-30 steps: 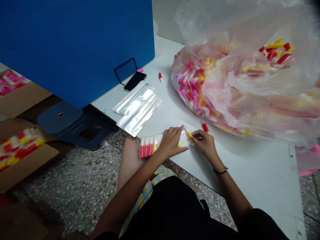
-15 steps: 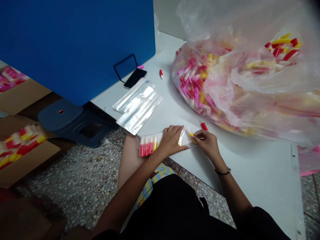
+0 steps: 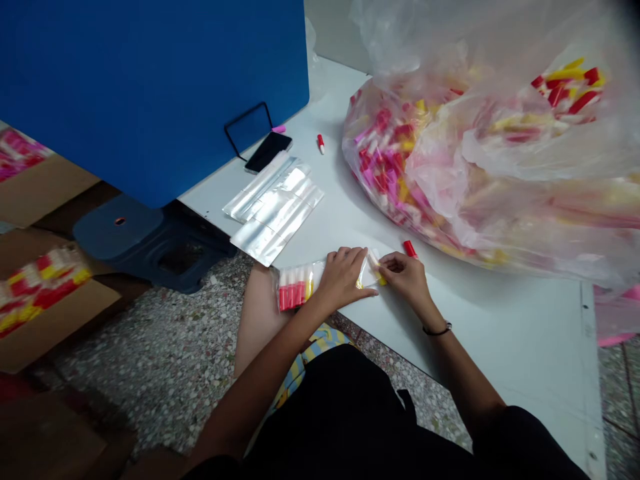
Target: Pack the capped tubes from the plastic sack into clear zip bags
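My left hand (image 3: 343,277) lies across a clear plastic bag (image 3: 317,270), holding it against the table, fingers over its far edge and thumb stretched out along the near side. Left of that hand, a row of small red-and-white marker-like tubes (image 3: 293,293) shows inside the bag, with a yellow one at the row's end. My right hand (image 3: 404,275) pinches a small yellow-and-white tube (image 3: 381,280) at the bag's right end. How far the tube is inside cannot be made out. Just beyond my right hand lies a red tube (image 3: 410,249).
A big translucent sack (image 3: 390,160) of coloured tubes covers the table's far right. Flat clear bags (image 3: 277,207) are stacked at left, near a phone (image 3: 269,151) and a loose red-capped tube (image 3: 321,144). Below are a blue stool (image 3: 120,227) and cartons (image 3: 60,327) of packed tubes.
My right hand has moved slightly left, bringing the yellow-and-white tube closer to my left hand at the bag's end. My left hand stays on the bag.
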Motion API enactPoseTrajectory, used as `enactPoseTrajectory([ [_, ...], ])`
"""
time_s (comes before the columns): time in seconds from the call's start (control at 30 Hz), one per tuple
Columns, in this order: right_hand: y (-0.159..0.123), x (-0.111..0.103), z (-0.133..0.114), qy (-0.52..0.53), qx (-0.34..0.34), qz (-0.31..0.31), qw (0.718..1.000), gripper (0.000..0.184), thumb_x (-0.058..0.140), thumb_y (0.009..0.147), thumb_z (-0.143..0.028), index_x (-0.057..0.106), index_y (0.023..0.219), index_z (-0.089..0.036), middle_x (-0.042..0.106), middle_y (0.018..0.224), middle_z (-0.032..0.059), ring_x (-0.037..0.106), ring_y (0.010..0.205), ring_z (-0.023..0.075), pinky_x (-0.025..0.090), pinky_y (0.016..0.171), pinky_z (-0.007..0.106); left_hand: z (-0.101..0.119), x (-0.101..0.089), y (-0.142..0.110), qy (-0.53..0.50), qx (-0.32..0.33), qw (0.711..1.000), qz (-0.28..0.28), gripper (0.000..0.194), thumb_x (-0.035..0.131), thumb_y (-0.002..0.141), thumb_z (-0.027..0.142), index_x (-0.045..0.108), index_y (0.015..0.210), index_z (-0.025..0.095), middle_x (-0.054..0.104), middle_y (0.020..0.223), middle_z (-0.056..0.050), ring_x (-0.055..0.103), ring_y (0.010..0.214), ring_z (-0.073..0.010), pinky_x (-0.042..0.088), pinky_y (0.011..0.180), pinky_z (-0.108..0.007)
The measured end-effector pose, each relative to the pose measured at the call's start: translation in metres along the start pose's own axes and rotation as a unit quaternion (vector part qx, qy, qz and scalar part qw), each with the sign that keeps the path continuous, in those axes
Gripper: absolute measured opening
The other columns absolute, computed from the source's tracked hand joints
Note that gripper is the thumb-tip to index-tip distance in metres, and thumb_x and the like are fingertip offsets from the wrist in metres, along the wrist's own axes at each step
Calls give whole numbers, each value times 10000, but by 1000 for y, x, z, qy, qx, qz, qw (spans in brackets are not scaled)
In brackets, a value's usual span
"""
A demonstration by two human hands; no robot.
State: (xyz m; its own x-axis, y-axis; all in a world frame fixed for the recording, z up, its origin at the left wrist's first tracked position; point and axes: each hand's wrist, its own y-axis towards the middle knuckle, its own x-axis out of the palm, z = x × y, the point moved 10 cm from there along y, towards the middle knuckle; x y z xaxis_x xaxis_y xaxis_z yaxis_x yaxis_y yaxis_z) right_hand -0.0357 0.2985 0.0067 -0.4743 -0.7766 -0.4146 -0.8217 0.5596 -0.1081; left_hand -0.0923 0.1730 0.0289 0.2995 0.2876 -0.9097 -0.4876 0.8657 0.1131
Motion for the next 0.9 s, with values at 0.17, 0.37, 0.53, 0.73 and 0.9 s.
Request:
enactPoseTrajectory([
  [0.17, 10, 1, 3, 2, 7, -33, 999, 273, 714, 611, -414, 629, 738, -188, 644, 681, 30, 591, 618, 167, 488, 603, 317, 1, 0, -1, 2, 4, 1000, 1, 940, 686, 683, 654, 354, 1395, 140, 494, 1373, -113, 420, 1177, -287, 327, 929, -418],
  [0.37, 17, -4, 3, 14, 16, -6, 1000, 303, 705, 620, -443, 598, 744, -188, 616, 662, 23, 580, 600, 159, 478, 585, 307, 6, 0, -3, 7, 8, 1000, 4, 888, 616, 732, 681, 375, 1376, 120, 496, 1357, -131, 420, 1167, -286, 323, 931, -417],
  [0.53, 7, -1, 1, 14, 11, -36, 999, 524, 688, 635, -365, 565, 1109, -179, 603, 671, -14, 581, 595, 149, 498, 612, 308, 5, 0, -5, -1, -7, 1000, 21, 872, 538, 766, 714, 377, 1367, 102, 481, 1353, -152, 408, 1201, -284, 307, 974, -416],
  [0.73, 3, 13, -12, -108, -45, -162, 980, 747, 593, 663, -190, 387, 1379, -244, 578, 726, -40, 577, 653, 134, 495, 648, 290, 4, 0, -5, -10, -10, 1000, 20, 864, 585, 762, 671, 362, 1376, 106, 463, 1358, -164, 397, 1226, -293, 298, 998, -419],
  [0.9, 9, 16, -16, -134, -32, -197, 971, 512, 564, 670, -169, 513, 1176, -234, 559, 731, -27, 561, 610, 124, 471, 572, 253, 2, 0, -6, -13, -30, 999, 27, 905, 624, 733, 663, 347, 1388, 104, 461, 1339, -162, 398, 1215, -295, 310, 996, -418],
])
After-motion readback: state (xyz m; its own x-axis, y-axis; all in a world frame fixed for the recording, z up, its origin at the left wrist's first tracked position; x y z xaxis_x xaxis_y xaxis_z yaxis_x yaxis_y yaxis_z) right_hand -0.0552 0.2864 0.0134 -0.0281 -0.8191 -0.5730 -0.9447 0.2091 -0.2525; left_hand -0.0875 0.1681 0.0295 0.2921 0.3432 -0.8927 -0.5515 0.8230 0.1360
